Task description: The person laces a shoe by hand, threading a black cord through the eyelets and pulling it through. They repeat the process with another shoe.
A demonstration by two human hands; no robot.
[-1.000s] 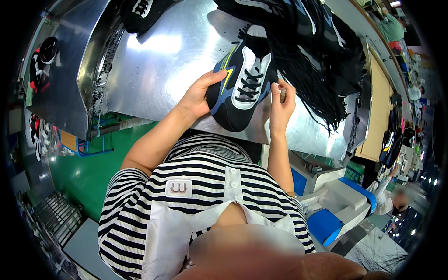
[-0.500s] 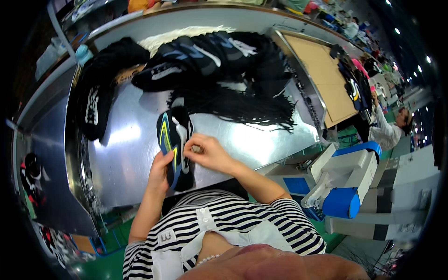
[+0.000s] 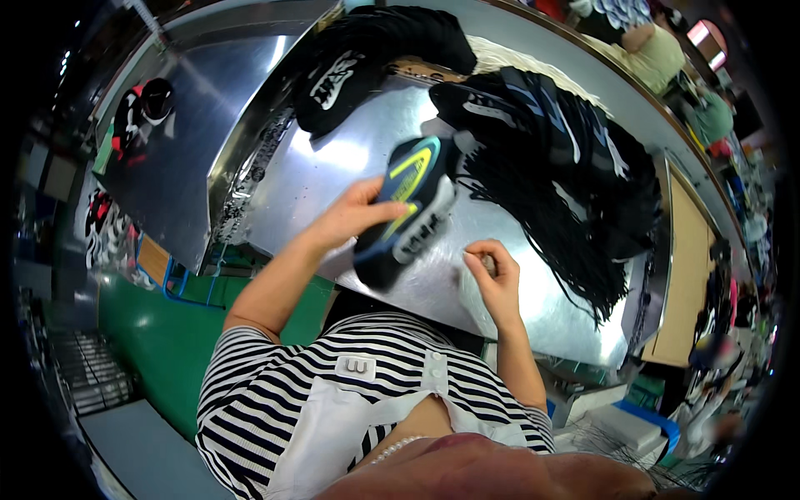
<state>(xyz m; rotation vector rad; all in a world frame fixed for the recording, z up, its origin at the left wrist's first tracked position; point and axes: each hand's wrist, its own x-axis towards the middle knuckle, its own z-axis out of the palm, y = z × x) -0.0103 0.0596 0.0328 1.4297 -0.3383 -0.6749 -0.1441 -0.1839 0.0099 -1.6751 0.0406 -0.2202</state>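
Note:
My left hand (image 3: 363,214) grips a shoe upper (image 3: 402,237) from its left side, thumb on top. This upper is black and dark blue, with a bright yellow-green band and a grey-white lacing area. It is held over the metal table, slightly smeared by motion. My right hand (image 3: 493,275) hovers apart from it to the right, thumb and fingers curled together. Whatever may be in those fingers is too small to make out. Beyond my hands lies a bundle of black laces (image 3: 542,217). A stack of similar dark uppers (image 3: 575,125) is behind the laces.
Another row of black uppers (image 3: 392,37) curves along the table's far left. The metal table (image 3: 292,196) has a raised edge, and a second metal surface (image 3: 196,92) adjoins it at left. A brown board (image 3: 679,275) stands at right. Other people sit beyond the far partition.
The view has swung left. My right hand has come off the upper and moved away to its right. My left hand still holds the upper, now tilted to the right.

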